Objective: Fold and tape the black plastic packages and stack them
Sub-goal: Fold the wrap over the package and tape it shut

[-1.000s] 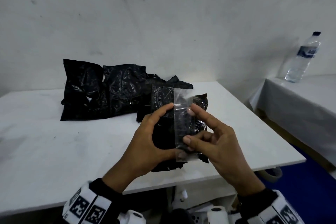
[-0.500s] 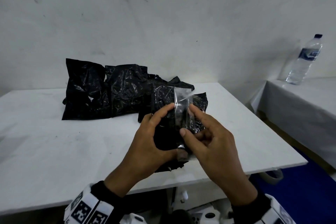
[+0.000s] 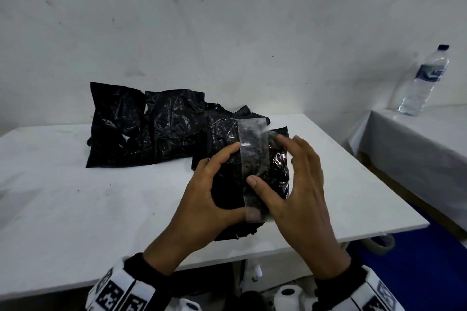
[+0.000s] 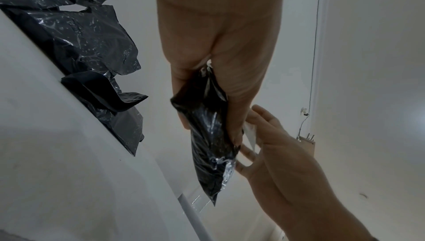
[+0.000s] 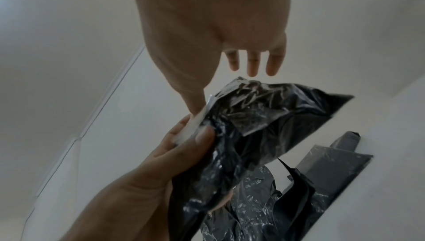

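Left hand (image 3: 202, 199) grips taped package (image 3: 227, 184) above table edge (image 3: 328, 237); right hand (image 3: 298, 192) spread beside it

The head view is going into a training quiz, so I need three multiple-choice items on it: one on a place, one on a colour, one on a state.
1. Where does the water bottle stand?
A. on the side table at right
B. on the floor
C. beside the black packages

2. What colour is the strip of tape?
A. red
B. clear
C. yellow

3. How is the held package supported?
A. lying flat on the table
B. gripped by the left hand
C. hanging from a hook

Key: 1 A, it stands on the cloth-covered table; 2 B, black plastic shows through; 3 B, thumb and fingers curl round it.
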Demonstrator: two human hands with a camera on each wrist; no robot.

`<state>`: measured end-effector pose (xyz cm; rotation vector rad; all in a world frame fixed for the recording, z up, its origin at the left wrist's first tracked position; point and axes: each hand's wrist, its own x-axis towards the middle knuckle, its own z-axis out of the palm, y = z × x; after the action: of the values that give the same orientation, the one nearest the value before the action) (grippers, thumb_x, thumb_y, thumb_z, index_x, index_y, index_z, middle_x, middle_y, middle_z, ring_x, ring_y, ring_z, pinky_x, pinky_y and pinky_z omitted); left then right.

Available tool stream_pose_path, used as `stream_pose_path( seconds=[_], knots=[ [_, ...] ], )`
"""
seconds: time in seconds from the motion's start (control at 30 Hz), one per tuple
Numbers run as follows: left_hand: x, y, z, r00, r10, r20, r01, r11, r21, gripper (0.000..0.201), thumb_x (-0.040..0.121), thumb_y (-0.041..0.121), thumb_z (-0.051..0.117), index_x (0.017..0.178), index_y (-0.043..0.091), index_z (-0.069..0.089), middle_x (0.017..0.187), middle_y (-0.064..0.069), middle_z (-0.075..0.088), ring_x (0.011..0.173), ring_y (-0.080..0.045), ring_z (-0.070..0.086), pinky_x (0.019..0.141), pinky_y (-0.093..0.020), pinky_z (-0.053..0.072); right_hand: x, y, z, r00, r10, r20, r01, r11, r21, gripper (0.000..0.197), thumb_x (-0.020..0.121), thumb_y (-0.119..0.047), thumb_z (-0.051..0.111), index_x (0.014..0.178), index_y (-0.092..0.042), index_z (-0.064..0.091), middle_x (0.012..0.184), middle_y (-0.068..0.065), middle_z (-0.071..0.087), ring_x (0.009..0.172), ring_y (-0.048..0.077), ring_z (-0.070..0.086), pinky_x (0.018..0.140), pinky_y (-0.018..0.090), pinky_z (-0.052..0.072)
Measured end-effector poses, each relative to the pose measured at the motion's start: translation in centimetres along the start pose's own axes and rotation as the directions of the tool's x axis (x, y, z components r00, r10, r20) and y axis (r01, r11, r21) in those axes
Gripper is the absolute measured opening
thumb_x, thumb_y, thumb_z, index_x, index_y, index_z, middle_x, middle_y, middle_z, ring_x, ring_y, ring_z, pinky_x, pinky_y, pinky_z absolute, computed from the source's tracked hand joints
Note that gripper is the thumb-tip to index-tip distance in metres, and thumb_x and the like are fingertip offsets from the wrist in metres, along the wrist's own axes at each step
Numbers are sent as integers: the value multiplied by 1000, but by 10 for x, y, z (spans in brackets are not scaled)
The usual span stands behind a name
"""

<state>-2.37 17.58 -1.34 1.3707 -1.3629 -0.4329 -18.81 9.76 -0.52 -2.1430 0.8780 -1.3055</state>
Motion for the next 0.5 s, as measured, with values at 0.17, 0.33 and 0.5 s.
stream_pose_path(
  seconds=[0.17, 0.33, 0.5],
  knots=[
    [1, 1, -4, 1000, -4, 26, 5, 1000, -20, 107, 57, 21, 100, 139, 61, 44, 140, 14, 53, 129, -4, 55, 107, -34, 50, 5, 7, -4, 990, 15, 142, -47, 974, 222, 79, 83, -43, 77, 144, -53, 28, 151, -19, 35, 136, 15, 46, 108, 46, 46],
    [3, 2, -12, 998, -31, 59, 34, 998, -57, 108, 54, 32, 99, 143, 55, 43, 141, 9, 54, 129, -14, 58, 106, -42, 51, 7, 9, -7, 975, -56, 213, 19, 985, 171, 86, 79, -38, 82, 145, -51, 29, 154, -25, 29, 146, 4, 29, 117, 38, 36],
    [3, 3, -12, 997, -32, 67, 36, 998, -60, 114, 50, 27, 103, 144, 53, 43, 141, 7, 53, 129, -12, 57, 105, -39, 52, 9, 10, -7, 977, -53, 209, 26, 991, 129, 90, 75, -39, 85, 145, -49, 30, 152, -19, 32, 137, -10, 31, 105, 2, 29]
  ],
)
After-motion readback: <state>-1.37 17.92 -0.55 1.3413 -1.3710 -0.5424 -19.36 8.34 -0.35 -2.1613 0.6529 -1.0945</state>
